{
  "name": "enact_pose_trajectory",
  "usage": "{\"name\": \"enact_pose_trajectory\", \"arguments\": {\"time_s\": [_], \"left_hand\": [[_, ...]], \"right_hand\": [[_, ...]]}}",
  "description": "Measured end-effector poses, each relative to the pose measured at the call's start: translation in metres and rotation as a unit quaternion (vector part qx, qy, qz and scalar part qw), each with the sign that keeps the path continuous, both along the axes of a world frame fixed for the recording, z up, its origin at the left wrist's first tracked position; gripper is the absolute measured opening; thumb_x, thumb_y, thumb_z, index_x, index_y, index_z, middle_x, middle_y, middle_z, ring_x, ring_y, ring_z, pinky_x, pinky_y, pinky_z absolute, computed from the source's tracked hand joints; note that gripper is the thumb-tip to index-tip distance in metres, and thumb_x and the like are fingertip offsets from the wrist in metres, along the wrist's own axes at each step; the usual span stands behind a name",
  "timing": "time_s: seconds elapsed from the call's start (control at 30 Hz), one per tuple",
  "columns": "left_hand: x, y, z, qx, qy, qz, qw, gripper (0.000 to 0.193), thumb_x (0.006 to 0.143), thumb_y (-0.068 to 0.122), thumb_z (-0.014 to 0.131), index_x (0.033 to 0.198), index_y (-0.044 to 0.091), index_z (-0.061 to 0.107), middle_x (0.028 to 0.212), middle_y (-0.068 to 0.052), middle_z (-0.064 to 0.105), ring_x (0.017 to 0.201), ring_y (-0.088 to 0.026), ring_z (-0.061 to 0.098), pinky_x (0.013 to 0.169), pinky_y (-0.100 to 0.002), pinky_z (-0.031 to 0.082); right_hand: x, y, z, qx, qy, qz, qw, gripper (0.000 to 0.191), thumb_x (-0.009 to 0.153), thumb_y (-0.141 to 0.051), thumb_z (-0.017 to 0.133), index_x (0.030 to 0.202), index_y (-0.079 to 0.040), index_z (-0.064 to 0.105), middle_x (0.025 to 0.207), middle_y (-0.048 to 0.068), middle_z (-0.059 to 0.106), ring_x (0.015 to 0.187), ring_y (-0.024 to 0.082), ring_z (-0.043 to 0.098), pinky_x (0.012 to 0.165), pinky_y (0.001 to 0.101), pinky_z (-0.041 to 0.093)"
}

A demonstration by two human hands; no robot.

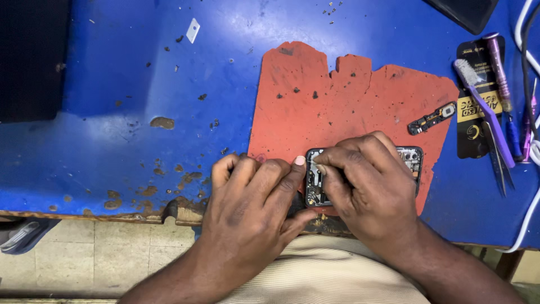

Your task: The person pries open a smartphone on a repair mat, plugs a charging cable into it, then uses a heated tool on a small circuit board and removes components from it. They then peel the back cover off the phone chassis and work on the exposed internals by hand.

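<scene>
An opened phone [410,157] with its inner boards showing lies on a ragged red mat [315,95] at the near edge of a blue workbench. My left hand [253,202] grips the phone's left end, index finger pressed on its corner. My right hand [368,186] lies over the middle of the phone, fingertips pinched at its left part; whatever is pinched there is too small to tell. Most of the phone is hidden under both hands.
A small detached board part [432,118] lies on the red mat's right side. At the right are a purple brush [484,107], tweezers [498,157], a screwdriver [499,67], a black card [471,129] and white cables [529,219]. A small blade [193,30] lies far back.
</scene>
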State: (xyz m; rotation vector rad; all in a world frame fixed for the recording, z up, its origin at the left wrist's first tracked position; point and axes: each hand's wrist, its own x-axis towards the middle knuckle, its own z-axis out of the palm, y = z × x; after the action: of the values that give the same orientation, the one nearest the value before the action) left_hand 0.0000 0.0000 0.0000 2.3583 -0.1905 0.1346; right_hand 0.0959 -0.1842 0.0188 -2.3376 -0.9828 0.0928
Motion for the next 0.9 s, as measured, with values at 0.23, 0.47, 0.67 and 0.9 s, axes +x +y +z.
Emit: {"name": "enact_pose_trajectory", "arguments": {"time_s": [0.23,0.47,0.67,0.9], "left_hand": [[0.0,-0.002,0.001,0.009,-0.003,0.008,1.0,0.061,0.085,0.034,0.079,0.133,-0.001,0.063,0.112,-0.007,0.057,0.099,-0.026,0.052,0.092,-0.048,0.035],[0.001,0.0,0.002,0.009,-0.005,0.0,1.0,0.06,0.086,0.033,0.078,0.133,-0.001,0.063,0.112,-0.007,0.057,0.099,-0.026,0.052,0.092,-0.049,0.035],[0.001,-0.001,0.001,0.012,-0.001,0.002,1.0,0.058,0.086,0.033,0.078,0.131,0.0,0.064,0.112,-0.006,0.058,0.099,-0.025,0.052,0.093,-0.049,0.035],[0.001,-0.001,0.002,0.017,0.001,0.001,1.0,0.059,0.085,0.033,0.079,0.131,0.0,0.064,0.113,-0.007,0.058,0.1,-0.026,0.052,0.093,-0.049,0.035]], "right_hand": [[-0.002,-0.001,0.007,0.007,0.006,0.05,0.999,0.022,0.08,0.006,0.078,0.099,-0.001,0.068,0.092,0.009,0.065,0.086,0.026,0.063,0.073,0.039,0.051],[-0.005,-0.002,0.004,0.007,-0.008,0.024,1.0,0.024,0.08,0.009,0.076,0.1,-0.001,0.068,0.094,0.01,0.065,0.086,0.026,0.063,0.074,0.0384,0.052],[-0.007,-0.006,0.004,0.013,0.002,0.057,0.998,0.024,0.079,0.007,0.079,0.099,-0.001,0.068,0.093,0.01,0.065,0.085,0.026,0.062,0.074,0.0398,0.051],[-0.014,-0.009,0.005,0.015,0.002,0.059,0.998,0.026,0.077,0.006,0.079,0.1,0.0,0.068,0.094,0.011,0.064,0.087,0.028,0.063,0.076,0.0398,0.052]]}}
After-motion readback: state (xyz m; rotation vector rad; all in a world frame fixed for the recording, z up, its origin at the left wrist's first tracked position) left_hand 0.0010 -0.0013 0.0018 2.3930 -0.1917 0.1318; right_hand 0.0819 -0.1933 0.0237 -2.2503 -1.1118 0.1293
